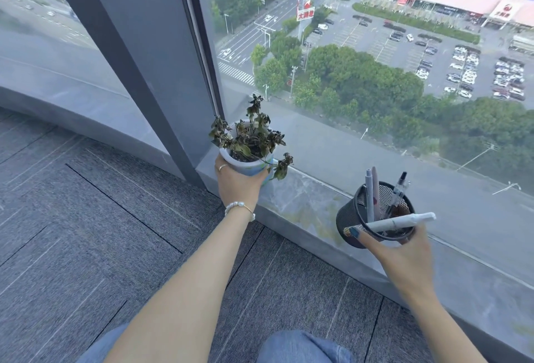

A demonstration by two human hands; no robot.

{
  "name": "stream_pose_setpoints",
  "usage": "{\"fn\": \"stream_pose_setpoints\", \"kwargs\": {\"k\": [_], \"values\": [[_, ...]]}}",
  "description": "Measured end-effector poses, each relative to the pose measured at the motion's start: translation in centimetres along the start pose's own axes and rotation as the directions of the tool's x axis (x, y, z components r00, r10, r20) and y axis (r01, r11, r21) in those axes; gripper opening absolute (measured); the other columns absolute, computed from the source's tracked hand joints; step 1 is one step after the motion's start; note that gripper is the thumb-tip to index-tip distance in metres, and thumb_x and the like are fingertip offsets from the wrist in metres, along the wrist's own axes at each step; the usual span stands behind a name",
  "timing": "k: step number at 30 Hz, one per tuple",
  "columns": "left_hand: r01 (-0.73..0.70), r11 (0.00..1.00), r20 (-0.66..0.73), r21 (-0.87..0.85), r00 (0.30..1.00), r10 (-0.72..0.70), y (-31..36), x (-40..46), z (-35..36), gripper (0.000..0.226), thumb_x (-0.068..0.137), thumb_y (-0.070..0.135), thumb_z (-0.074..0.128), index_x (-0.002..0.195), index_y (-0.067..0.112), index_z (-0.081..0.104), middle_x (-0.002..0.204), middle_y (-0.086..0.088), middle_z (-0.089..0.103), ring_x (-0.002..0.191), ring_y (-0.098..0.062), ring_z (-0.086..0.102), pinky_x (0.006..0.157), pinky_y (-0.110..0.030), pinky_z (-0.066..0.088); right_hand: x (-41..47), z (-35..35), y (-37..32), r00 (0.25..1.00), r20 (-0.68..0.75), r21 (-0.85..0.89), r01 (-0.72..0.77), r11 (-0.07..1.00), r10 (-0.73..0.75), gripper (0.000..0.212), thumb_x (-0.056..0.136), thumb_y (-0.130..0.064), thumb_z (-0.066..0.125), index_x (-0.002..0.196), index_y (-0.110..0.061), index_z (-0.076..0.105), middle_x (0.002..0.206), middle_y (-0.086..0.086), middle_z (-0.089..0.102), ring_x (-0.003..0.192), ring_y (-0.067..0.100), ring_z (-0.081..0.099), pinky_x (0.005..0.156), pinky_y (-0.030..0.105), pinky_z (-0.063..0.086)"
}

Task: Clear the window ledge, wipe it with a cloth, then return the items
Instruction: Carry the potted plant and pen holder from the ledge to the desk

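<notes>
A wilted dark-leaved plant in a white and blue pot (249, 164) is at the left end of the grey marble window ledge (300, 203), beside the window post. My left hand (238, 182) is wrapped around the pot from the near side. Farther right, my right hand (404, 255) grips the rim of a black mesh pen holder (351, 218) with several pens in it, tilted over the ledge. I cannot tell whether either item rests on the ledge or is lifted. No cloth is visible.
A thick grey window post (150, 68) stands left of the plant. The glass pane (375, 88) runs right behind the ledge. Grey carpet tiles (101, 218) cover the floor on the near side, and my knees in jeans (300, 346) are at the bottom edge.
</notes>
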State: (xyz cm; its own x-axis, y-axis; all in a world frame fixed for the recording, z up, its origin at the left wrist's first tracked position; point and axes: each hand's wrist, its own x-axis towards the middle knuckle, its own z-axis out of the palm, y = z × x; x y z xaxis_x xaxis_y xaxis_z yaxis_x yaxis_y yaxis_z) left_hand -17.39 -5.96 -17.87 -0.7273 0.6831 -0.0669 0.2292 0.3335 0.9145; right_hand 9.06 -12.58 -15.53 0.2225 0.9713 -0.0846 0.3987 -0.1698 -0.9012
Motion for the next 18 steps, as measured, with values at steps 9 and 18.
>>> {"fn": "stream_pose_setpoints", "kwargs": {"k": [9, 18], "values": [[-0.251, 0.964, 0.106, -0.081, 0.960, 0.259, 2.3, -1.9, -5.0, 0.099, 0.042, 0.049, 0.082, 0.124, 0.010, 0.043, 0.122, -0.006, 0.046, 0.110, -0.021, 0.055, 0.094, -0.041, 0.049, -2.7, -1.1, -2.0, 1.000, 0.007, 0.021, 0.014, 1.000, -0.014, 0.058, 0.053, -0.027, 0.090, 0.095, -0.019, 0.052, 0.090, 0.000, 0.066, 0.088, 0.015, 0.063, 0.076, 0.033, 0.048], [-0.330, 0.919, 0.213, -0.217, 0.902, 0.375, 6.2, -6.5, -0.2, 0.084, 0.048, 0.016, 0.090, 0.117, 0.013, 0.043, 0.114, -0.006, 0.057, 0.104, -0.017, 0.058, 0.088, -0.037, 0.051, 1.7, -5.1, -1.3, 0.995, -0.021, 0.076, 0.101, 0.992, -0.100, 0.061, 0.058, -0.020, 0.089, 0.106, -0.019, 0.051, 0.095, -0.008, 0.063, 0.093, 0.016, 0.063, 0.071, 0.025, 0.046]]}}
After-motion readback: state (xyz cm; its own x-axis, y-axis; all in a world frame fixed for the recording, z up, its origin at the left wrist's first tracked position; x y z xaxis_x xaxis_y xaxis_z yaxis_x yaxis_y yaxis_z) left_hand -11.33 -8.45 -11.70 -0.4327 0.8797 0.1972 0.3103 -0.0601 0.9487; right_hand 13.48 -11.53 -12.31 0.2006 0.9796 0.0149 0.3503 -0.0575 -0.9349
